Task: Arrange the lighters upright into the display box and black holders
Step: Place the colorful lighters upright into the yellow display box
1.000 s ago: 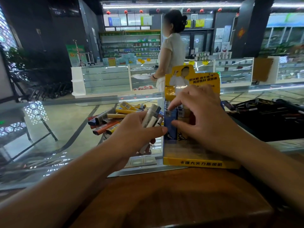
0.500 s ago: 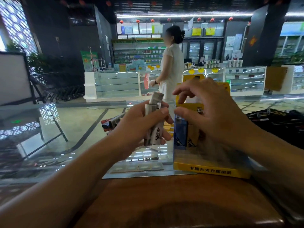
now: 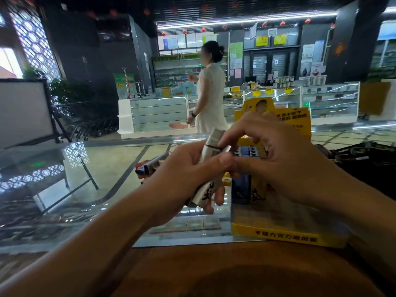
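- The glass counter [image 3: 90, 189] runs across the scene, with a brown wooden ledge [image 3: 214, 271] at its near edge; a shop floor with display cases lies beyond, where a person in a white dress [image 3: 211, 99] stands.
- The yellow display box [image 3: 285, 232] sits on the counter to the right, its printed back card [image 3: 297, 118] upright. A row of lighters already stands upright inside it, a blue one [image 3: 241, 190] at the near left corner; most of the box floor in front of them looks unfilled, so I judge the task is at an early stage.
- A dark tray of black holders [image 3: 368, 159] lies further right, blurred; I cannot tell what it holds.
- The left hand [image 3: 188, 179] is wrapped round a small bundle of silver lighters [image 3: 206, 189], tilted, raised just left of the box.
- The right hand [image 3: 285, 163] is over the box with fingers curled; its forefinger and thumb pinch the top end of one lighter of the bundle, apparently drawing it out.
- A loose pile of lighters [image 3: 150, 166] lies on the glass behind the left hand.
- These lighters are probably light, rigid and smooth-sided, so slippery in a bundle. The metal cap end offers the surest pinch, the body then steered base-first into its slot.
- A loosened left grip could spill the rest onto the glass.
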A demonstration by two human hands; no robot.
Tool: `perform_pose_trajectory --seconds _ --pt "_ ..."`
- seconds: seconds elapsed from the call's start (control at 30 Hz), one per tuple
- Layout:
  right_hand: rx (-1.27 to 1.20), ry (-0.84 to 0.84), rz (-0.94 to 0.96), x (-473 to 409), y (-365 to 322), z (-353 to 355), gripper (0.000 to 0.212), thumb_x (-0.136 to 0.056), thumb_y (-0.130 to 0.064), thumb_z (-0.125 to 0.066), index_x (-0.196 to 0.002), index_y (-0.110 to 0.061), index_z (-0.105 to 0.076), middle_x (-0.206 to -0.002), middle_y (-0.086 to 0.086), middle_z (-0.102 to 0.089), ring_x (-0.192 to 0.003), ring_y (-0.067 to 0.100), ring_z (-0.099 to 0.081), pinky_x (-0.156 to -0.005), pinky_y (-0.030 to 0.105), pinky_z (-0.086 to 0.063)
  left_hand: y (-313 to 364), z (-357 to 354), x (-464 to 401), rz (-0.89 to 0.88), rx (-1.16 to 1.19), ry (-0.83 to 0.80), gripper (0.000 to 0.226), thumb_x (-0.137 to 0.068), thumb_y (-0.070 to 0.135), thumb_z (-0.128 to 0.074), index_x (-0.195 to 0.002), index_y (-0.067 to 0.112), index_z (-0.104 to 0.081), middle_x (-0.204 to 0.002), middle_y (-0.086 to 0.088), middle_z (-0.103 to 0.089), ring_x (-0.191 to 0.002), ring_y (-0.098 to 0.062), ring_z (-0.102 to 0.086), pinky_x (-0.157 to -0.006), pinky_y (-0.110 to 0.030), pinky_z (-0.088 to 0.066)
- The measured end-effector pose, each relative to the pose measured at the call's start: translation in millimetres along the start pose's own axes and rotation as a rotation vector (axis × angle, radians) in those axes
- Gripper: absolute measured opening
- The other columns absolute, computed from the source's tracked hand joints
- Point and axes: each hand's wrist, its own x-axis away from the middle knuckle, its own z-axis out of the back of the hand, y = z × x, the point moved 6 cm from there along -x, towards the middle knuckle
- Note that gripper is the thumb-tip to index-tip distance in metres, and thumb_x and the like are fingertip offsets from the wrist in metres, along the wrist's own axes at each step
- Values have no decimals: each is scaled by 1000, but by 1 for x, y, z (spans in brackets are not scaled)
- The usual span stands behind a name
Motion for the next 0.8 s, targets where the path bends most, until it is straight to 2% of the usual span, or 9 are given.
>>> perform_pose_trajectory --seconds 0.07,0.17,0.27,0.37,0.47,0.57,0.67,0.77,0.8 --pt "-34 -4 -10 2 2 1 17 -84 -56 -64 -97 -45 -60 -99 -29 -56 -104 -6 -45 -79 23 -32 0 0 0 4 24 -15 26 -92 43 -63 -101 19 -65 -91 -10 -71 -55 -17 -62 -40 -22 -45" --pt "-119 8 -27 6 1 6 12 -83 -45 -64 -94 -40 -60 -89 -27 -56 -83 -6 -51 -66 12 -35 2 0 0 -1 59 -51 27 -91 44 -62 -102 20 -66 -95 -13 -70 -57 -18 -64 -37 -18 -40" --pt "-256 80 -45 8 2 18 10 -87 -35 -65 -96 -34 -62 -90 -14 -65 -80 6 -63 -65 19 -49 4 1 0 16 74 -49 31 -88 46 -64 -99 17 -66 -91 -13 -70 -54 -16 -63 -34 -18 -39" --pt "-377 177 -98 10 4 27 21 -85 -34 -71 -101 -24 -62 -88 -7 -69 -80 12 -68 -66 27 -58 4 7 0 35 42 3 25 -86 35 -67 -105 19 -66 -96 -17 -71 -55 -20 -64 -33 -20 -39" --pt "-499 216 -152 10 8 24 24 -82 -26 -68 -101 -19 -56 -83 2 -70 -68 14 -68 -55 24 -54 2 6 1 31 -64 41 34 -85 27 -69 -115 15 -58 -100 -20 -72 -54 -22 -64 -34 -20 -40" --pt "-538 221 -160 10 11 19 15 -85 -21 -69 -93 -18 -56 -82 5 -65 -55 10 -55 -49 18 -44 1 2 1 -6 -85 84 35 -81 24 -70 -114 16 -59 -98 -21 -71 -53 -25 -64 -35 -20 -40" --pt "-556 176 -134 10 12 18 20 -84 -17 -75 -96 -19 -59 -84 -2 -66 -63 6 -59 -52 20 -47 1 1 1 -38 -89 137 34 -79 23 -71 -111 16 -62 -91 -19 -71 -54 -26 -65 -35 -21 -40" --pt "-521 138 -121 10 12 17 28 -82 -13 -74 -103 -23 -59 -95 -1 -67 -85 18 -67 -68 43 -60 3 -1 0 -64 -91 177 35 -76 26 -71 -108 14 -62 -79 -13 -70 -50 -25 -64 -34 -23 -41" --pt "-532 159 -113 10 12 19 27 -83 -10 -72 -104 -21 -59 -96 4 -67 -88 23 -67 -72 44 -60 4 -1 0 -74 -97 196 36 -76 29 -70 -108 14 -61 -77 -11 -70 -48 -24 -63 -36 -25 -43"
